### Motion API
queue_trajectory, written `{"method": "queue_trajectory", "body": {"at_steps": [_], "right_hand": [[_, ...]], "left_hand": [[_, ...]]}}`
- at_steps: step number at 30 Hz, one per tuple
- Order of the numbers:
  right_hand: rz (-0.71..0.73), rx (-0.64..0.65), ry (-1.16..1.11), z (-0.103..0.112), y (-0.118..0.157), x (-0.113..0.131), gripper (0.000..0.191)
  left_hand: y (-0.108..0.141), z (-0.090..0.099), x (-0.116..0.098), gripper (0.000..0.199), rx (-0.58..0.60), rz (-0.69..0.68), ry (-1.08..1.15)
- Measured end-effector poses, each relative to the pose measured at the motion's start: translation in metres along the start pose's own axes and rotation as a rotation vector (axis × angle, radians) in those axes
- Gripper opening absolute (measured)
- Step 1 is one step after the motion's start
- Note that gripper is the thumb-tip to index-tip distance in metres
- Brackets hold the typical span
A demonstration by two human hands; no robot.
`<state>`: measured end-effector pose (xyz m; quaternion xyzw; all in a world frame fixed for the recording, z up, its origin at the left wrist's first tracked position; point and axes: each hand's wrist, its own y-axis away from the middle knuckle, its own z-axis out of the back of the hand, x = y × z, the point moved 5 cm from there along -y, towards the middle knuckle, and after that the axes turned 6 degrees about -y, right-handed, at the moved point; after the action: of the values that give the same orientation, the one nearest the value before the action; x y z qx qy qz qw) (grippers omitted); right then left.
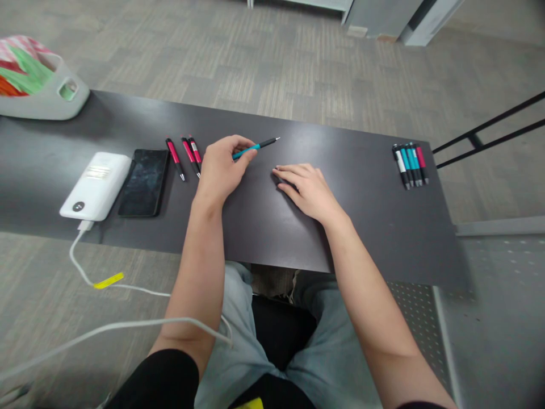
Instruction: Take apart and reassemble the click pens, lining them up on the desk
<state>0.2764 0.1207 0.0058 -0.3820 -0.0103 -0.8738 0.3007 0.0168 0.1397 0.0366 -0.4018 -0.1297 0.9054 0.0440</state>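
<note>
Slim turquoise-and-black plastic pen [266, 142] raised to the right of a black, flat, glass-faced phone [143, 184]

Pinched lightly between thumb and fingers of the left hand [225, 165]; could slip from so narrow a round barrel, then roll on the smooth dark-grey tabletop [264, 233]. Could also nudge the tubular red-and-black pens [189, 153], just right of the phone. Farther right of the phone, with the right hand [309, 190] half open and loosely curved, cannot tell shadow from held object.

Teal pen [261, 145] partly hidden; basket [46, 109] cut off (left edge).
</note>
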Motion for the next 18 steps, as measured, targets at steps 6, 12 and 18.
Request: {"method": "queue_trajectory", "body": {"at_steps": [6,12,18], "right_hand": [[-0.049,-0.234,-0.115,0.017,-0.002,-0.006,0.018],[-0.149,-0.578,-0.409,0.035,-0.001,-0.029,0.046],[-0.16,-0.585,-0.533,0.037,-0.006,-0.037,0.065]], "left_hand": [[0.002,-0.004,-0.004,0.016,0.054,-0.021,0.016],[0.004,-0.011,-0.018,0.016,0.169,-0.106,0.066],[0.005,-0.011,-0.025,0.016,0.172,-0.104,0.098]]}}
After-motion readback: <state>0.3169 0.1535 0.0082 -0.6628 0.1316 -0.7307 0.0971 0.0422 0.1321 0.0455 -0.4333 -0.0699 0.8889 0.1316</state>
